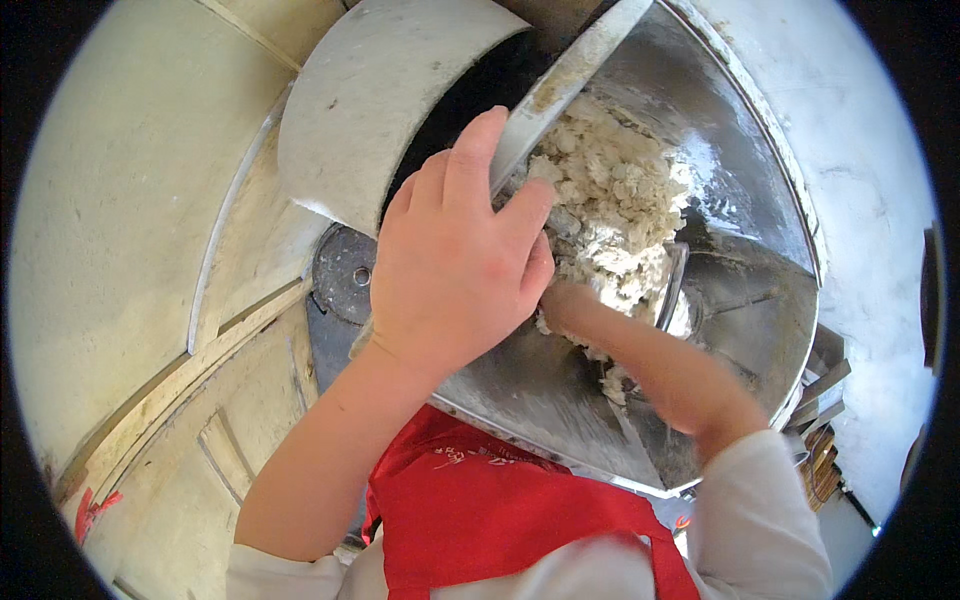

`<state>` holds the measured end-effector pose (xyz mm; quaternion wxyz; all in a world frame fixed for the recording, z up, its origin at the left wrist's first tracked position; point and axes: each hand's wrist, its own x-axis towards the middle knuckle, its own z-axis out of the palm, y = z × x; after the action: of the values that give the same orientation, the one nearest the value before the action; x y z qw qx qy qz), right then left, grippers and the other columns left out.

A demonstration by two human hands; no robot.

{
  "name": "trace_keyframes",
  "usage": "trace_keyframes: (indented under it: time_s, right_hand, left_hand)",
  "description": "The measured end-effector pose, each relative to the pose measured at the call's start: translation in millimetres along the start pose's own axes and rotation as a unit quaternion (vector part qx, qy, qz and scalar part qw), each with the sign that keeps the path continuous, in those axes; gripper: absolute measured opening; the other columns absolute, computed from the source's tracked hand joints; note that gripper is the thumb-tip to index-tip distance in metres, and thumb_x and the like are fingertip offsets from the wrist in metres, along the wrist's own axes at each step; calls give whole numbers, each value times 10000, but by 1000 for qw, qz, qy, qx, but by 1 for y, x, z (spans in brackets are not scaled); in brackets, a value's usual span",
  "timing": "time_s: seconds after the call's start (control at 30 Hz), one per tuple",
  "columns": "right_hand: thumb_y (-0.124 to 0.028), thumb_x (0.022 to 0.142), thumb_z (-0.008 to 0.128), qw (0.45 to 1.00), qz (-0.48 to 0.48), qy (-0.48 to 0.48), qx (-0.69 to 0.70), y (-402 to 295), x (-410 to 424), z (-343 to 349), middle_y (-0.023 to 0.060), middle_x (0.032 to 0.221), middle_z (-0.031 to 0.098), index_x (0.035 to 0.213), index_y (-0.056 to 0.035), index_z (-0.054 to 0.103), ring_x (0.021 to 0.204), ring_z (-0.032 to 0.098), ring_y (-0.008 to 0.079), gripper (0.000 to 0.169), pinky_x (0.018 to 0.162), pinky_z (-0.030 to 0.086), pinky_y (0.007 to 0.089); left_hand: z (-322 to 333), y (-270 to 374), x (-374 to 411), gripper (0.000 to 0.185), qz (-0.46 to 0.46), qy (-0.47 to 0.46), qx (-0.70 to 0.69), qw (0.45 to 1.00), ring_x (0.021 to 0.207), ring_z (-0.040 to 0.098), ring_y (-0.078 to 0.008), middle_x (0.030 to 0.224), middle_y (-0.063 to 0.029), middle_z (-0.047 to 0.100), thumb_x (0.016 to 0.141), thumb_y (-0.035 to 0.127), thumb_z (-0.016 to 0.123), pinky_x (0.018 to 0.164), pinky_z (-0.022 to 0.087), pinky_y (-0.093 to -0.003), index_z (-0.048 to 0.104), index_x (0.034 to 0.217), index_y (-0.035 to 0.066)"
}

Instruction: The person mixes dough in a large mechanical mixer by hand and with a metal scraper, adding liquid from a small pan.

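A metal mixer tub [525, 382] stands before me, its inside smeared with residue. Shaggy, crumbly dough [615, 180] fills its middle, around a curved metal mixing bar [673, 285]. My left hand [465, 247] is raised over the tub's left side, against the lower end of a long, pale, flour-smeared metal edge [570, 82]; its palm side is hidden, so I cannot tell whether it grips that edge. My right hand [570, 304] reaches down into the tub at the near edge of the dough. Its fingers are hidden behind my left hand and in the dough.
A curved pale metal cover [375, 105] rises at the upper left, beside a dark opening. Below it is a round dark disc [346, 274] with a central hole. Pale panels [112, 187] line the left. Wooden slats [821, 472] lie at the lower right, beyond the tub's rim.
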<state>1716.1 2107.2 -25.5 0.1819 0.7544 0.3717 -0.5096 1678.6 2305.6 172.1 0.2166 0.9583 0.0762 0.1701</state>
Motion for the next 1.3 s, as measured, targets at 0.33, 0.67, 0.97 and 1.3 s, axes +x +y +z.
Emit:
trace_keyframes:
  time_s: [0.33,0.67,0.97,1.3]
  right_hand:
    - [-151,728,535,991,-71,-113,8,-9,-119,-115,161,838,605,993,-77,579,807,587,306,279,673,468,391]
    - [-109,682,552,980,-121,112,114,-4,25,-25,155,872,627,847,-18,637,815,611,308,206,651,486,405]
    - [-162,728,546,991,-114,15,63,5,-197,-108,162,759,593,1146,-156,487,717,578,338,422,642,444,437]
    - [-159,733,554,983,-158,71,69,-26,-213,-139,164,746,595,1111,-91,487,722,581,332,389,639,445,435]
  left_hand:
    - [3,-4,-3,275,5,12,-6,1000,939,503,-301,1189,-139,421,607,164,646,734,449,-350,602,877,140]
    - [3,2,4,297,10,4,-2,1000,980,499,-308,1190,-139,419,604,159,641,757,451,-363,598,897,142]
    - [-1,-3,2,445,-27,32,-55,998,922,519,-286,1119,-125,464,668,153,600,742,450,-363,487,1098,121]
    - [0,1,12,459,-110,32,-56,992,959,509,-311,1127,-137,461,788,260,567,776,435,-387,420,1174,60]
